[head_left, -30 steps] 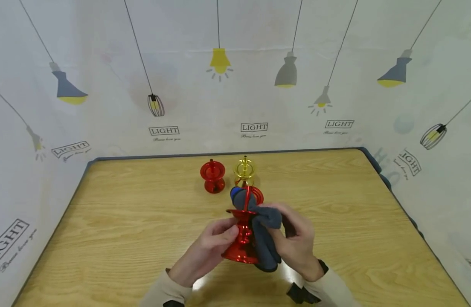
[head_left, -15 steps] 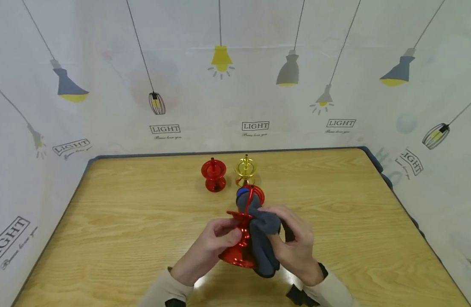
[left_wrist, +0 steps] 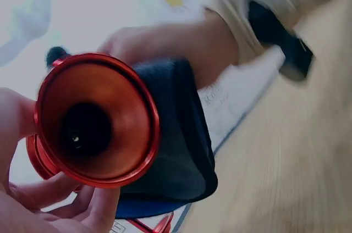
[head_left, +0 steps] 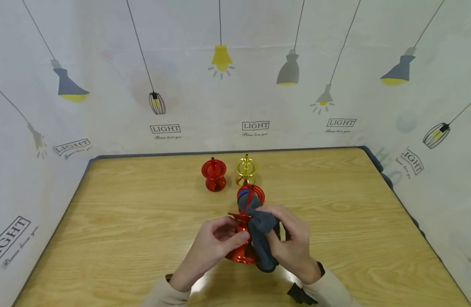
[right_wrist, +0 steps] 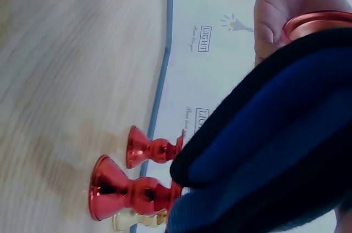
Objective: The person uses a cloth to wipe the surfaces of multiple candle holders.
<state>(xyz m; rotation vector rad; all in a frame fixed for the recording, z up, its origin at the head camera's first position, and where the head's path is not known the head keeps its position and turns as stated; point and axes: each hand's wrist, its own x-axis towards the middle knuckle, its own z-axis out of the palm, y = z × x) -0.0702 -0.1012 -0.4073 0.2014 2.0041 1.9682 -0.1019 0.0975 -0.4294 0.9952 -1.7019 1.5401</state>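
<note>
My left hand [head_left: 208,249] grips a shiny red candle holder [head_left: 241,257] by its narrow middle, thumb across the front. The holder is raised in front of me, its thin spike upward and its base down. In the left wrist view the hollow underside of the holder [left_wrist: 124,93] faces the camera. A dark grey-blue cloth [head_left: 264,253] is bunched in my right hand [head_left: 295,243], pinched between thumb and fingers. The cloth lies against the holder's right side and covers part of its dish and spike. In the right wrist view, the blue-faced cloth [right_wrist: 275,117] hides most of the holder.
On the wooden table [head_left: 143,213] beyond my hands stand a red candle holder [head_left: 215,184] and a gold one [head_left: 245,168]. Another red holder [head_left: 261,195] stands nearer, partly behind the cloth. A printed backdrop [head_left: 197,102] borders the table's far edge and sides.
The cloth's upper end has shifted rightward along the spike. The holder's base swung left, then back right, and my left thumb now reaches farther across its middle. The standing holders stay put.
</note>
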